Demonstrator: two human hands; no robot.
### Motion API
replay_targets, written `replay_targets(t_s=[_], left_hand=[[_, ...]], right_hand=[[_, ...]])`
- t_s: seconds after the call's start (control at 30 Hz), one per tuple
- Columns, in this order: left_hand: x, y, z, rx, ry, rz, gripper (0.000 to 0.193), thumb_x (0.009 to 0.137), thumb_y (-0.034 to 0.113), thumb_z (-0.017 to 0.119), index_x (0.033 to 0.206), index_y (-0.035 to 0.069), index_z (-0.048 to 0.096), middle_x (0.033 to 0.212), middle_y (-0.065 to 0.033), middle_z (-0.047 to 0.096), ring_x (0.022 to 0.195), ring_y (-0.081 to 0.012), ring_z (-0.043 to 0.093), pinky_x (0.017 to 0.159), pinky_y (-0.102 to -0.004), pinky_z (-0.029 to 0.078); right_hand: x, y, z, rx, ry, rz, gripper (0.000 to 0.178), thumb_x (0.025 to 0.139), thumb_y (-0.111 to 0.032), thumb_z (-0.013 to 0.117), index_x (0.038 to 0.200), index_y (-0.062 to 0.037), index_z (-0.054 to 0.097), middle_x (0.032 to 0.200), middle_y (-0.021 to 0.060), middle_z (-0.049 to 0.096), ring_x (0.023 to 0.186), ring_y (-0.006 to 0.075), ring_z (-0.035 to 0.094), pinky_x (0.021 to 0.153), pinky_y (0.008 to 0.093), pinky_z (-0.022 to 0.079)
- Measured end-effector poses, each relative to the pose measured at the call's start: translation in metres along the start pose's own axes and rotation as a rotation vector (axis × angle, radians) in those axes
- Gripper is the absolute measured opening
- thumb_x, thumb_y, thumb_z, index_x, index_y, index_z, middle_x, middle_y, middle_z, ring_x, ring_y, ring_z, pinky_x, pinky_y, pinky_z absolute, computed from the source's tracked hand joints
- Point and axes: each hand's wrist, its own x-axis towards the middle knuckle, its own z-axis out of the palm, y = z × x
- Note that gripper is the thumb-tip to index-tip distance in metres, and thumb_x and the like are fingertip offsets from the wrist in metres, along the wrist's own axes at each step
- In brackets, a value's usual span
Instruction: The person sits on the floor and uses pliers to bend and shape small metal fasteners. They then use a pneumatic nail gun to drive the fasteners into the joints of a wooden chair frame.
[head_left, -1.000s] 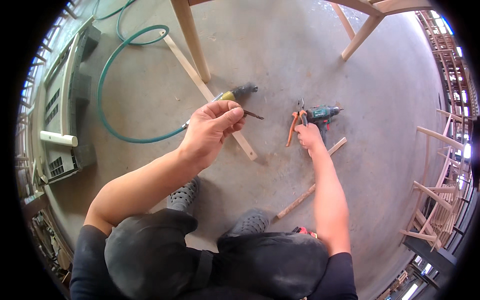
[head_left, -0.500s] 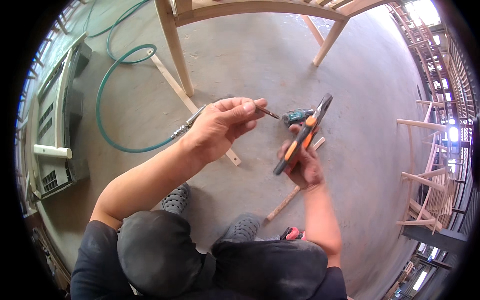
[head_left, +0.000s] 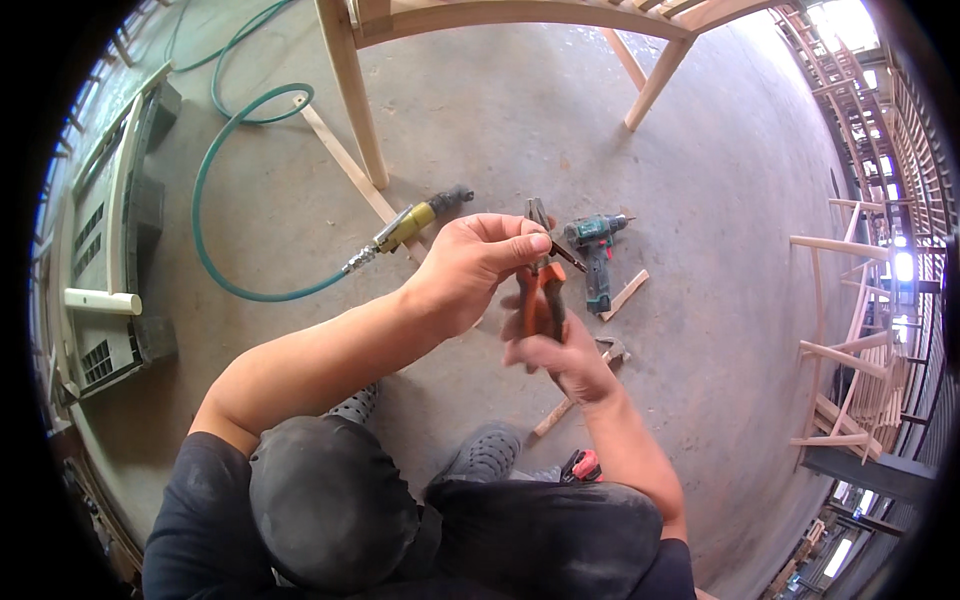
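Head view: left hand (head_left: pixel 470 270) pinches 1 drill bit (head_left: pixel 566 257); right hand (head_left: pixel 560 355) grips 1 pliers (head_left: pixel 540 285); 1 drill (head_left: pixel 595 250) nearby.

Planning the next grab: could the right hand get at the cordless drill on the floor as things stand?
Probably yes, but not freely. The cordless drill lies on open concrete floor just beyond the right hand, with nothing between them. That hand's grip is full, though, closed on the orange-handled pliers.

chair (head_left: pixel 350 90): top cut off | pliers (head_left: pixel 541 285): nose behind left fingers (head_left: pixel 500 245)
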Motion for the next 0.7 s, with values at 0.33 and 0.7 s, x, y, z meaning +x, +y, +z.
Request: replay_targets(t_s=[0.33, 0.7], left_hand=[[0.003, 0.023, 0.017, 0.137, 0.334, 0.254, 0.009, 0.099, 0.013, 0.078, 0.104, 0.006, 0.074, 0.119, -0.0087, 0.077, 0.109, -0.0132, 0.071, 0.096, -0.0280, 0.056], [0.002, 0.020, 0.022, 0.092, 0.371, 0.301, 0.012, 0.101, 0.015, 0.077, 0.105, 0.005, 0.072, 0.108, -0.0066, 0.078, 0.103, -0.0145, 0.074, 0.093, -0.0276, 0.058]], right_hand=[[0.005, 0.004, 0.024, 0.228, 0.186, -0.104, 0.045, 0.111, -0.019, 0.057, 0.151, 0.0005, 0.049, 0.131, 0.0140, 0.069, 0.117, 0.0245, 0.071, 0.089, 0.0369, 0.061], [0.017, 0.001, 0.049, 0.262, 0.224, -0.337, 0.040, 0.111, -0.015, 0.058, 0.145, 0.0022, 0.048, 0.133, 0.0099, 0.062, 0.111, 0.0156, 0.064, 0.094, 0.0367, 0.059]])
